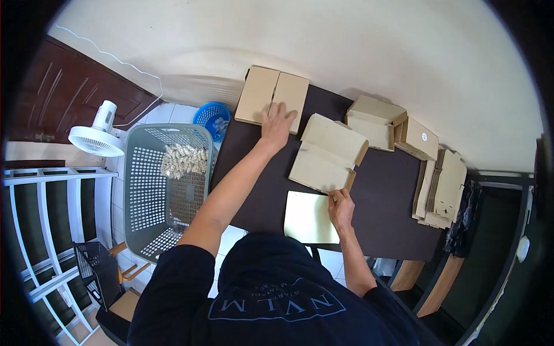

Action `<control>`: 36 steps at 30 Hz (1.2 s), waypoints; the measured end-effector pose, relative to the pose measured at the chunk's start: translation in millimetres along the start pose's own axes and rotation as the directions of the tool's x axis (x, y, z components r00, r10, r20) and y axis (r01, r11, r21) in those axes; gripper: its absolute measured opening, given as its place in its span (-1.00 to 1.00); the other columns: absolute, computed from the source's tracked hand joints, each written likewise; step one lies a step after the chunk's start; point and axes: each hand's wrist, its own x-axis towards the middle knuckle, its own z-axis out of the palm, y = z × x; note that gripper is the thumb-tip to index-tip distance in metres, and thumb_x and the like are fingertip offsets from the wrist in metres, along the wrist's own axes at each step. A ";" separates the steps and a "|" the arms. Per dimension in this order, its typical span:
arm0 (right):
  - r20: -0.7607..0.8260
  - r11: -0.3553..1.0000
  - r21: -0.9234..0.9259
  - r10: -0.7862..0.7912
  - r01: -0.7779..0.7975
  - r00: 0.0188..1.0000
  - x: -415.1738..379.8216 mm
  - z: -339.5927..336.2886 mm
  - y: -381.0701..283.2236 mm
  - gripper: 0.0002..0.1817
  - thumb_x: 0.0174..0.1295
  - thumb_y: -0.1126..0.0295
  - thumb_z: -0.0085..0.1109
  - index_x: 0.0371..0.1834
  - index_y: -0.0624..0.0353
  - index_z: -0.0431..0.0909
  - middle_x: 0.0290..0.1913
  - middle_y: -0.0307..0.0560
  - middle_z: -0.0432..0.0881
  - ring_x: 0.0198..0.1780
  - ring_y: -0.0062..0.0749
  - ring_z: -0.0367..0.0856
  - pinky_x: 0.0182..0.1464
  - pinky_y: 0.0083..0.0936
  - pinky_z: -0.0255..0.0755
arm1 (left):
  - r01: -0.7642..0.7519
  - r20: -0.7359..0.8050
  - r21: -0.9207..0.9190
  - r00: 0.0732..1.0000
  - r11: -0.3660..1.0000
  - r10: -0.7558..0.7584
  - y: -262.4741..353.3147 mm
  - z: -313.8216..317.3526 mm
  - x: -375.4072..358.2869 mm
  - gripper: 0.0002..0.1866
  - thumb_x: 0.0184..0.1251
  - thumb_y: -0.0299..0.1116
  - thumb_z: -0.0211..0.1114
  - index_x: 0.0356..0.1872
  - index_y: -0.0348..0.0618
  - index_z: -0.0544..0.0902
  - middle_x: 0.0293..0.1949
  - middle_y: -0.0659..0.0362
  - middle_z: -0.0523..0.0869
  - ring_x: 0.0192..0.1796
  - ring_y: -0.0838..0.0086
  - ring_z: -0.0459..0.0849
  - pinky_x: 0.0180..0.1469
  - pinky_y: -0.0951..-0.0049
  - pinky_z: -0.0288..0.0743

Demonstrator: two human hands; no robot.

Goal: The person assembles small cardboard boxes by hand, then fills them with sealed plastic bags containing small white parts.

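Observation:
My left hand (277,126) reaches far across the table, its fingers spread over the front edge of two flat brown cardboard pieces (258,95) lying side by side at the back left. An open cardboard box (330,151), its lid folded back, lies in the middle of the table. With bent fingers, my right hand (341,207) pinches the near corner of that box. Just below it, a pale, shiny flat sheet (311,216) lies near the table's front edge, partly behind the right hand.
On the dark table (384,207), another open box (375,124) and a closed box (416,138) stand at the back. Folded cardboard (447,187) is stacked at the right end. To the left are a large grey basket (134,199), a blue basket (203,115) and a white fan (95,141).

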 end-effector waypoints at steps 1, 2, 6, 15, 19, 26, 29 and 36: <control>0.008 0.999 0.048 0.004 -0.005 1.000 0.8 -0.2 2.0 -0.91 0.15 0.49 0.26 -0.30 0.24 0.67 -0.25 0.08 0.62 -0.30 0.10 0.66 -0.22 -0.18 0.55 | -0.008 0.002 -0.001 1.000 1.000 0.008 -0.4 -1.7 -1.6 -0.21 -0.05 -0.57 0.39 0.33 0.14 0.43 0.37 0.00 0.30 0.39 0.05 0.21 0.19 -0.04 0.21; 0.017 0.995 0.095 0.008 -0.010 1.000 1.2 -1.1 4.2 -0.90 0.14 0.46 0.29 -0.31 0.24 0.68 -0.26 0.08 0.65 -0.30 0.07 0.67 -0.24 -0.21 0.55 | 0.077 -0.004 -0.025 0.997 0.997 -0.077 -1.1 -2.9 -4.7 -0.22 -0.05 -0.59 0.38 0.33 0.10 0.44 0.37 -0.01 0.31 0.37 0.05 0.23 0.19 -0.03 0.21; -0.054 0.927 0.327 0.215 -0.186 0.975 21.7 -13.3 12.7 -0.74 0.14 0.28 0.40 -0.36 0.31 0.68 -0.38 0.08 0.71 -0.34 -0.34 0.70 -0.30 -0.43 0.51 | 0.137 -0.119 -0.162 0.980 0.977 -0.157 16.0 -8.2 -31.8 -0.37 0.05 -0.49 0.32 0.26 -0.08 0.45 0.25 -0.06 0.39 0.29 0.03 0.31 0.14 -0.02 0.26; -0.147 0.867 0.299 0.454 -0.398 0.879 114.4 -0.7 74.0 -0.59 0.21 0.13 0.30 -0.17 0.33 0.69 -0.32 0.05 0.74 -0.30 -0.31 0.71 -0.13 -0.38 0.53 | 0.420 0.384 -0.561 0.896 0.713 -0.225 59.1 4.8 -120.4 -0.59 0.35 -0.27 0.20 0.16 -0.17 0.43 -0.22 -0.29 0.69 -0.11 -0.23 0.67 0.05 -0.12 0.49; -0.206 0.877 0.378 0.391 -0.295 0.897 99.5 1.5 74.2 -0.76 0.29 0.29 0.22 -0.22 0.27 0.70 -0.43 -0.19 0.69 -0.47 -0.66 0.55 -0.47 -0.62 0.45 | 0.415 0.269 -0.674 0.908 0.611 -0.320 60.3 0.1 -134.2 -0.62 0.34 -0.33 0.18 0.15 -0.18 0.47 -0.27 -0.32 0.68 -0.14 -0.26 0.65 0.02 -0.10 0.50; -0.082 0.732 0.660 0.292 -0.168 0.953 94.7 11.9 -5.3 -0.76 0.32 0.38 0.20 -0.09 0.36 0.66 -0.33 -0.11 0.70 -0.35 -0.55 0.64 -0.40 -0.59 0.58 | 0.364 0.011 -0.754 0.839 0.547 -0.543 13.2 -8.2 -165.9 -0.71 0.34 -0.32 0.20 0.02 -0.16 0.60 -0.23 -0.22 0.70 -0.12 -0.13 0.67 -0.03 0.01 0.55; 0.047 0.772 0.605 0.210 -0.195 0.977 113.1 40.2 -41.4 -0.71 0.33 0.38 0.20 -0.01 0.39 0.63 -0.28 -0.07 0.70 -0.31 -0.50 0.67 -0.32 -0.54 0.62 | 0.465 0.055 -0.734 0.767 0.494 -0.640 -27.9 1.1 -174.8 -0.66 0.35 -0.29 0.21 0.10 -0.18 0.58 -0.19 -0.17 0.72 -0.10 -0.08 0.70 -0.02 0.06 0.55; 0.088 0.650 0.745 0.128 -0.150 0.988 132.7 83.1 -72.0 -0.67 0.36 0.40 0.17 0.13 0.32 0.52 -0.07 0.01 0.64 -0.20 -0.41 0.66 -0.19 -0.53 0.65 | 0.458 0.168 -0.842 0.725 0.285 -0.668 -49.9 3.8 -181.4 -0.41 0.34 -0.32 0.27 0.35 -0.18 0.31 -0.06 -0.07 0.72 -0.13 0.17 0.76 -0.02 0.26 0.58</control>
